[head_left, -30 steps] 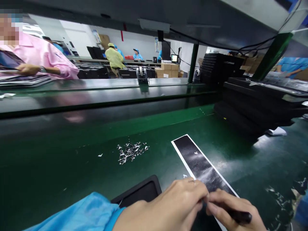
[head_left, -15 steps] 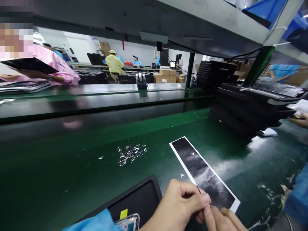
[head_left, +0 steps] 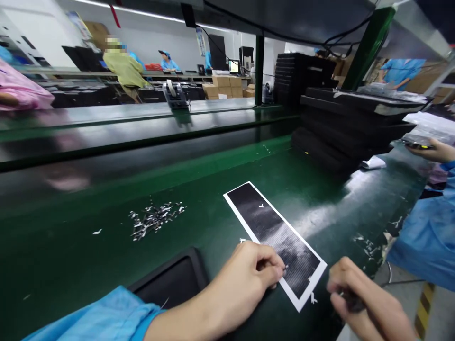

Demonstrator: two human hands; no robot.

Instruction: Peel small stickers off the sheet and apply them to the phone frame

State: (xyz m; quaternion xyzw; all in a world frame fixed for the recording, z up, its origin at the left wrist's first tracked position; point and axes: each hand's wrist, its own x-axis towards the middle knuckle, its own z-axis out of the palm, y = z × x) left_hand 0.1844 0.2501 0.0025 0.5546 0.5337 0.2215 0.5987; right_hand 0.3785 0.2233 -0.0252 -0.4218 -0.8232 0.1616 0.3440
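Observation:
My left hand [head_left: 245, 279] is closed in a pinch at the left edge of a black sheet with a white border [head_left: 245, 199]. A tiny bit shows at its fingertips, too small to name. To the right of the sheet's near end is my right hand [head_left: 366, 300], its fingers curled and slightly blurred. Something dark lies between those fingers, but I cannot make it out. Small white scraps lie on and beside the sheet, one white scrap [head_left: 313, 298] near its bottom corner. A black tray [head_left: 170, 279] sits partly behind my left forearm.
A pile of small black and white pieces [head_left: 152, 220] lies on the green bench [head_left: 88, 270]. Stacked black trays [head_left: 341, 132] stand at the back right. A tape dispenser [head_left: 175, 94] is on the ledge. At right, a co-worker's hand [head_left: 441, 150] holds a device.
My hands have parted: the right has moved away to the right of the sheet, while the left stays pinched by its left edge. The view has shifted rightward and down.

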